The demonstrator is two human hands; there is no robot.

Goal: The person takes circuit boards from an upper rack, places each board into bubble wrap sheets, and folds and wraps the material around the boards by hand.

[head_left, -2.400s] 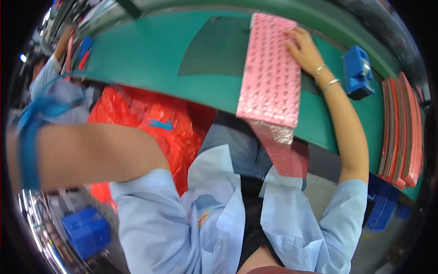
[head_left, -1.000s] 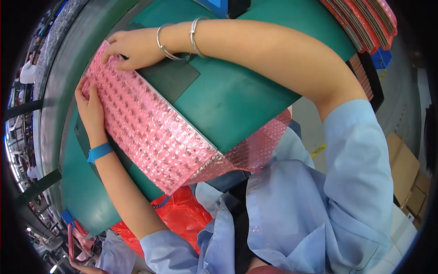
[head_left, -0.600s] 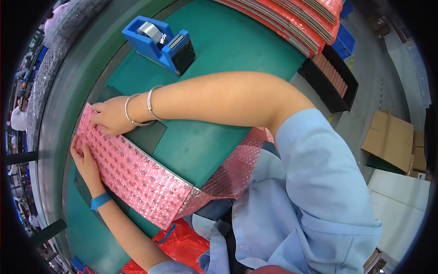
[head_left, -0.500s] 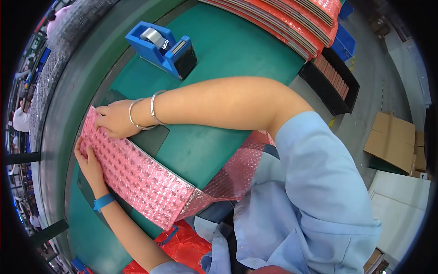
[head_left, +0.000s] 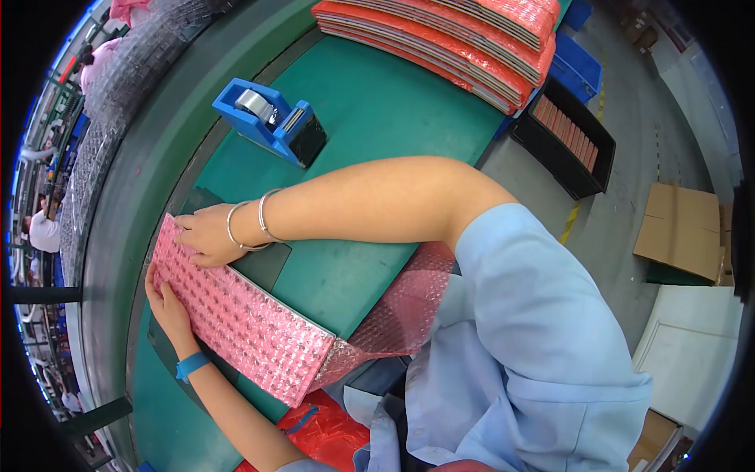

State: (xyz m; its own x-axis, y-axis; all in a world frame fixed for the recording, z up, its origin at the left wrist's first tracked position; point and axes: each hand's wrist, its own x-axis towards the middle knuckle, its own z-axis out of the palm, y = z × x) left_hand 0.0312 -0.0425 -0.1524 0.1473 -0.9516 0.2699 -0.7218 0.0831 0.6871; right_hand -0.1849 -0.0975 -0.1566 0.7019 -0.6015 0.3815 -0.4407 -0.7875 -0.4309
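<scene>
Resting on the green tabletop (head_left: 362, 273), a flat rectangular package in pink bubble wrap (head_left: 252, 326) lies at the left, slanting from its far end towards the person's lap. The right hand (head_left: 214, 236), with two silver bangles at its wrist, lies over the package's far end, its fingers apart and slightly bent on the wrap. The left hand (head_left: 169, 308), below a bright blue wristband (head_left: 192, 365), is at the package's left edge, its fingers along that side and its thumb apart from them; neither hand is closed into a fist. From the near end, a loose sheet of translucent pink bubble wrap (head_left: 410, 303) stretches right, past the table edge. Part of a dark flat mat (head_left: 271, 266) shows just beside the package. Farther off stands a blue tape dispenser (head_left: 271, 126) with a roll of clear tape, well apart from both hands. At the far right of the table lies a stack of red-wrapped panels (head_left: 448, 49), and beyond the edge is a black plastic crate (head_left: 568, 138) of brownish-pink pieces. Crumpled red plastic (head_left: 334, 440) shows near the lap.
</scene>
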